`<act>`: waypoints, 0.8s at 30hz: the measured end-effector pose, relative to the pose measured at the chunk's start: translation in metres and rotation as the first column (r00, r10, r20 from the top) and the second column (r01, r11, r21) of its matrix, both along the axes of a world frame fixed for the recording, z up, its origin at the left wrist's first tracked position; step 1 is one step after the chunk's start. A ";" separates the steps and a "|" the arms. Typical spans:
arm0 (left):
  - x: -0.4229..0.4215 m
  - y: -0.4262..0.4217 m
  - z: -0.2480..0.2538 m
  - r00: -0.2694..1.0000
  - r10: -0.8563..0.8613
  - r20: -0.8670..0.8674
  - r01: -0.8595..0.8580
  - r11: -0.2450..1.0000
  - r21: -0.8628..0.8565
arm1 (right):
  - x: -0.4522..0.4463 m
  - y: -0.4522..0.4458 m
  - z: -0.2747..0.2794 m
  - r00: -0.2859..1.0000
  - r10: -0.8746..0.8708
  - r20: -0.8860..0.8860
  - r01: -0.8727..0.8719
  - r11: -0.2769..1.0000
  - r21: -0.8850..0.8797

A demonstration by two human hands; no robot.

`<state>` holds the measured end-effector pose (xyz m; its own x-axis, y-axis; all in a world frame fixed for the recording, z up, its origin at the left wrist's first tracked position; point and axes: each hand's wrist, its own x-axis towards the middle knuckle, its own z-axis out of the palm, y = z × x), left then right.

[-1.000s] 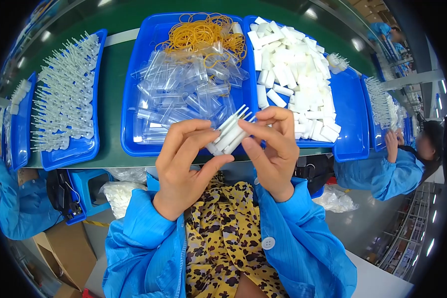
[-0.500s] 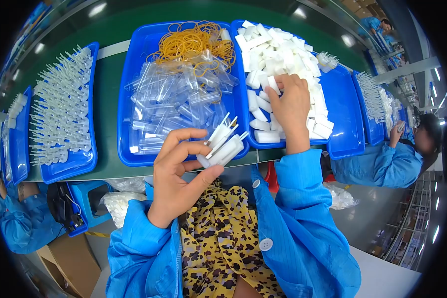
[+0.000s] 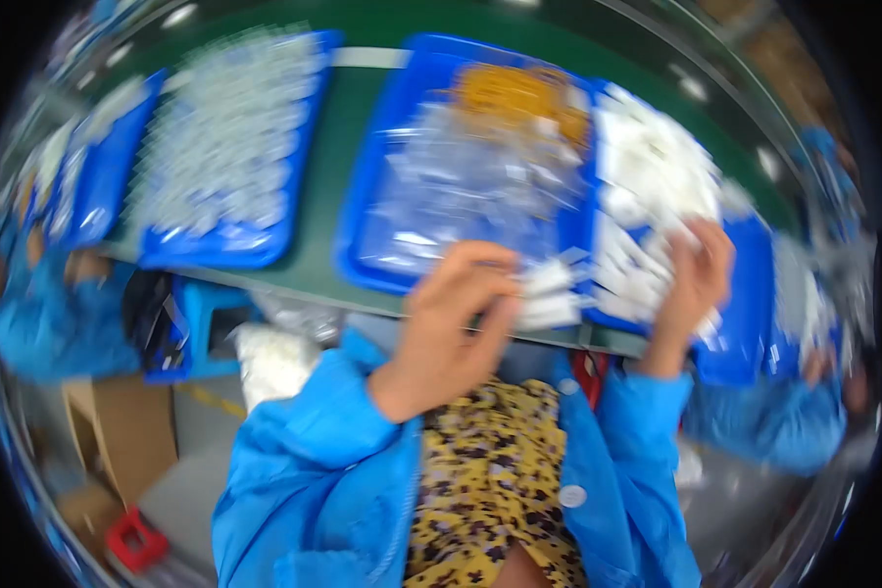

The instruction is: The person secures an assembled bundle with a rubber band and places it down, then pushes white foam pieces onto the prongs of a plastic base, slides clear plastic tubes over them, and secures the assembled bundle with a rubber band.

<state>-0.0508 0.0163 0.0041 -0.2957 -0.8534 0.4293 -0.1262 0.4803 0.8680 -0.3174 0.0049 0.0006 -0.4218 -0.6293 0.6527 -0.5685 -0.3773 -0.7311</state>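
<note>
The left hand point(image 3: 456, 328) has its grip closed on a bundle of white pieces point(image 3: 551, 297), pinched at one end between thumb and fingers, in front of the near right corner of the middle blue tray point(image 3: 358, 240). That tray carries tan rubber bands point(image 3: 510, 93) at its far end and clear plastic sleeves point(image 3: 451, 176) nearer the person. The right hand point(image 3: 698, 269) is at the near right part of a heap of white blocks point(image 3: 652, 157) in the next tray; its fingers are bent, but (everything being smeared by motion blur) I cannot tell whether its grip holds a block. On the left of the green desk point(image 3: 318, 206), another blue tray point(image 3: 216, 251) bears dense rows of pale stemmed parts point(image 3: 225, 137).
</note>
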 end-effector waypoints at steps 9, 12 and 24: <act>0.000 0.004 -0.004 0.998 0.048 -0.031 -0.052 0.993 -0.109 | 0.060 0.040 0.011 0.877 0.234 0.420 -0.318 0.937 0.142; 0.001 0.004 -0.004 0.998 0.052 -0.037 -0.056 0.993 -0.107 | 0.069 0.037 0.010 0.858 0.252 0.448 -0.363 0.914 0.180; 0.003 0.004 0.002 0.994 0.090 0.068 -0.083 0.991 -0.101 | 0.067 0.036 0.017 0.575 0.315 0.755 -0.555 0.829 0.077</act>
<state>-0.0477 0.0201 0.0064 -0.2558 -0.8324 0.4916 -0.2321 0.5466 0.8046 -0.2500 0.0411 0.0178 -0.2861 -0.9564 0.0581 0.3219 -0.1531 -0.9343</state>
